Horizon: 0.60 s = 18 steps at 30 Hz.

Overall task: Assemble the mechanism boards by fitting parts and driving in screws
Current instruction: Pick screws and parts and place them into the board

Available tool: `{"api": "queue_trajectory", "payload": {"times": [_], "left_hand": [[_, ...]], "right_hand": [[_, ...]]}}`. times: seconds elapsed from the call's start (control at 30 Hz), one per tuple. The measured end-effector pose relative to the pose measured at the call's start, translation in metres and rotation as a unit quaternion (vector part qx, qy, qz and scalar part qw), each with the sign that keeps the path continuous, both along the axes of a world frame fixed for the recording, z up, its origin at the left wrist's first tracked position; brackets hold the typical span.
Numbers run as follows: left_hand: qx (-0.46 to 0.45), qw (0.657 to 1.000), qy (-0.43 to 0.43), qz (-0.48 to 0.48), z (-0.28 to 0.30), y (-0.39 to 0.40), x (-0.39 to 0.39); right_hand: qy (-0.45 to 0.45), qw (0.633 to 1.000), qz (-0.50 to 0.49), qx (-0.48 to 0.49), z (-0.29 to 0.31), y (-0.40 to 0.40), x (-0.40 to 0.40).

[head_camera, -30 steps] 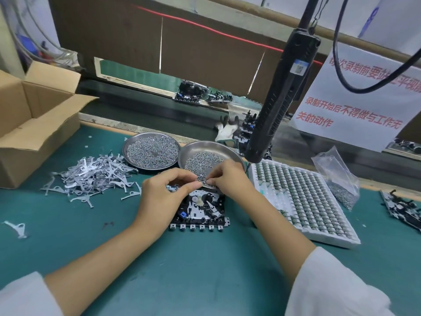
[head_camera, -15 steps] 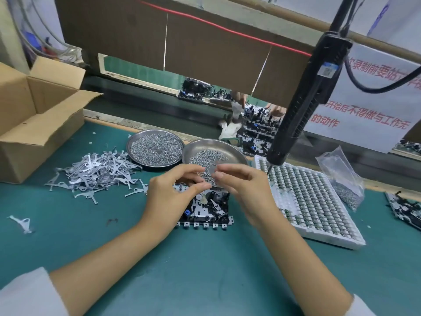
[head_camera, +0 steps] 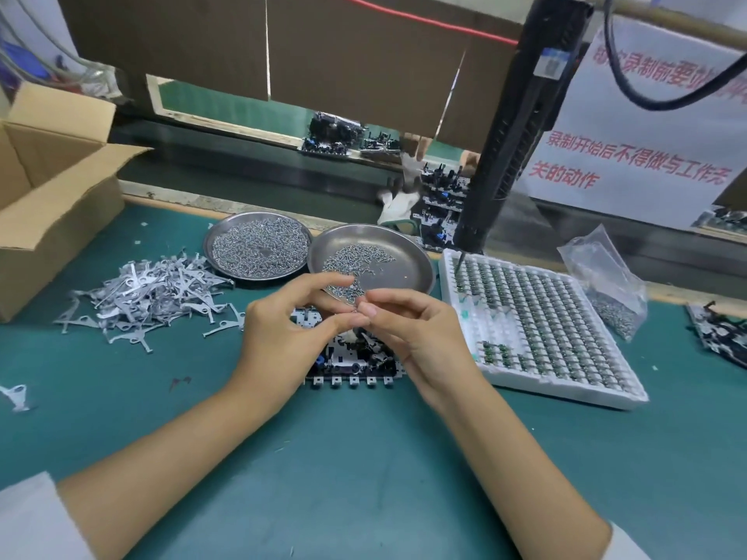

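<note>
1. Left hand (head_camera: pixel 279 341) and right hand (head_camera: pixel 408 329) meeting fingertip to fingertip just above the board (head_camera: pixel 355 363), fingers curled in.
2. Seeming to be pinching one tiny thing between them, maybe a screw; too small to tell which hand is holding it.
3. Board lying flat on the green mat (head_camera: pixel 364 478), right under the hands, partly hidden by them.
4. Probably getting a screw ready to go into the board.
5. Doing it well: turning the screw point down, holding it by the head, and keeping it low over the board so a drop is not rolling far.
6. Setting it straight in its hole, not tilted, before reaching for the driver (head_camera: pixel 521 127).
7. Driver hanging on the right, its tip pointing down over the white tray (head_camera: pixel 566 392) of small parts.
8. Near dish (head_camera: pixel 408 272) holding a few screws, just behind the hands; far dish (head_camera: pixel 258 250) holding many more, beside it on the left.
9. Pile of metal arms (head_camera: pixel 149 295) lying further left, a box (head_camera: pixel 48 204) past that, and a bag (head_camera: pixel 606 276) at the right.
</note>
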State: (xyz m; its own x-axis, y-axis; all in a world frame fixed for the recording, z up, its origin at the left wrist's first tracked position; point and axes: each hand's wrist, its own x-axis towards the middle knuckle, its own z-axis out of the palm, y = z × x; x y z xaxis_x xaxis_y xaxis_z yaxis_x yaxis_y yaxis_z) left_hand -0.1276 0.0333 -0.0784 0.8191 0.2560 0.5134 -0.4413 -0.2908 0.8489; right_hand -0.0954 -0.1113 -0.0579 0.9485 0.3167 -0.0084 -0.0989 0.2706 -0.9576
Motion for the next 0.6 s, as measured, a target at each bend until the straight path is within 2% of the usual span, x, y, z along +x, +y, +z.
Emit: {"api": "queue_trajectory", "payload": {"times": [0.6], "left_hand": [[-0.024,0.999,0.01,-0.047,-0.0013,0.0027,0.0035]], "right_hand": [[-0.02,1.0,0.0,0.016,-0.0025,-0.0008,0.0002]]}}
